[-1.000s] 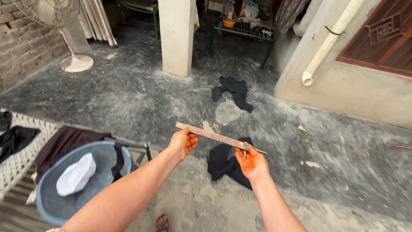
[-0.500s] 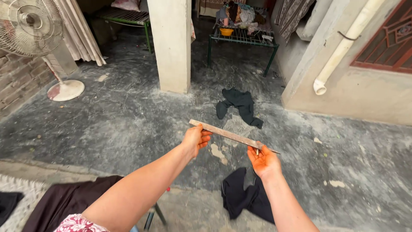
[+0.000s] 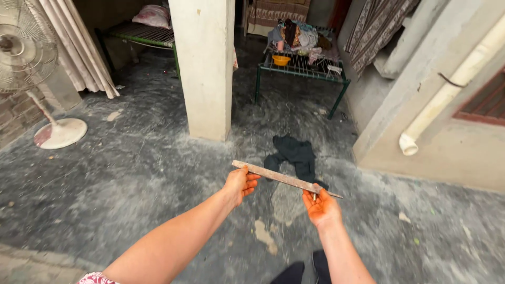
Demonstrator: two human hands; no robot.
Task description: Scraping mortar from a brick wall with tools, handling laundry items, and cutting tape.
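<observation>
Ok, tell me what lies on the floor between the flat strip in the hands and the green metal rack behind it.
In the head view, a dark cloth lies crumpled on the grey floor between the flat strip and the green rack.

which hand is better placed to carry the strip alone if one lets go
Left, probably. The left hand grips the rusty metal strip further in from its end, with fingers wrapped round it. The right hand only pinches it close to the far end, so the strip would likely tip.

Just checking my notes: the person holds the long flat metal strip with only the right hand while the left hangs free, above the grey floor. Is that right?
Not quite. The head view shows both hands on the metal strip: the left hand grips near one end, the right hand near the other, above the grey floor.
</observation>
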